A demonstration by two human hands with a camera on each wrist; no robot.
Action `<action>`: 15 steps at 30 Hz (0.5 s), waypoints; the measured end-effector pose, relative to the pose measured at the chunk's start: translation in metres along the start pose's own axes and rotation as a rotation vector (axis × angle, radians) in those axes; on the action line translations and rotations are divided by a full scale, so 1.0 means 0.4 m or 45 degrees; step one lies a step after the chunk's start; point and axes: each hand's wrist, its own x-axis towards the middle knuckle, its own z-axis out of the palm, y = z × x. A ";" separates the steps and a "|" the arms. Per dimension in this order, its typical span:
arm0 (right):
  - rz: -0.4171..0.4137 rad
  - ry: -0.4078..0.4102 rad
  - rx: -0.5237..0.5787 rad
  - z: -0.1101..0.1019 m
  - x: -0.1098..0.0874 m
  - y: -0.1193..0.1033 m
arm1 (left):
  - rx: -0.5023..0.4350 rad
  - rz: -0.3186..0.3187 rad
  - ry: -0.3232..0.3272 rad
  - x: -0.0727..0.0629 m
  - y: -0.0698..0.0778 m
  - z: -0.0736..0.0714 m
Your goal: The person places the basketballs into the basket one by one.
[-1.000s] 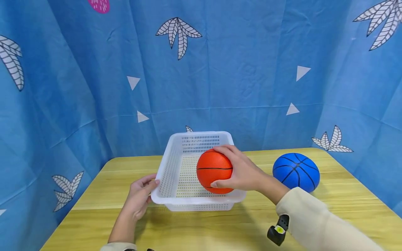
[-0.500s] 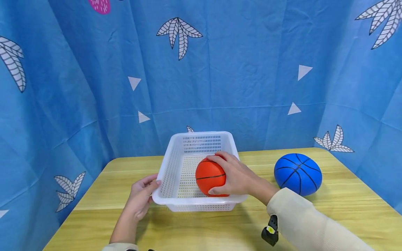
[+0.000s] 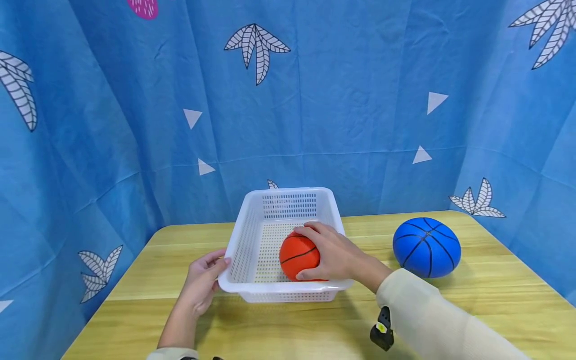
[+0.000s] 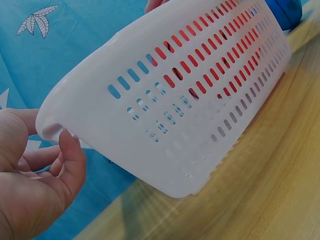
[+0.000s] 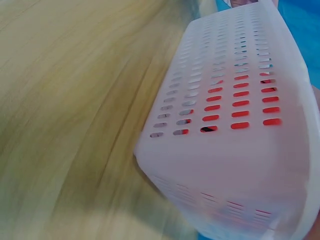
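A white perforated plastic basket [image 3: 288, 288] sits on the table, its side wall [image 4: 90, 100] filling much of the left wrist view. My left hand [image 3: 203, 281] pinches its left rim near the front corner, thumb above and fingers beneath. Inside, toward the front right, lies a red mini basketball [image 3: 297, 257] with black lines. My right hand [image 3: 335, 254] reaches over the right rim and holds the ball from its right side, fingers curved over the top, thumb toward the front. In the right wrist view, red shows through the slots of the basket wall [image 5: 225, 155]; that hand is mostly hidden there.
A blue mini basketball [image 3: 427, 247] stands to the right of the basket on the wooden table [image 3: 148, 280]. Behind and at both sides hangs a blue curtain [image 3: 337, 100] with leaf and triangle prints.
My right hand has lowered the red basketball deeper into the basket, shifting slightly left, and the ball has turned a little. The left hand keeps its hold on the rim.
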 end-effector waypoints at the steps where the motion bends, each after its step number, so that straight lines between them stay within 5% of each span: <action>1: 0.000 -0.006 0.006 0.003 0.000 0.001 | 0.007 -0.002 -0.002 -0.001 0.001 0.000; 15: -0.012 0.013 0.035 0.009 -0.003 0.016 | 0.023 -0.015 -0.008 -0.003 0.006 0.005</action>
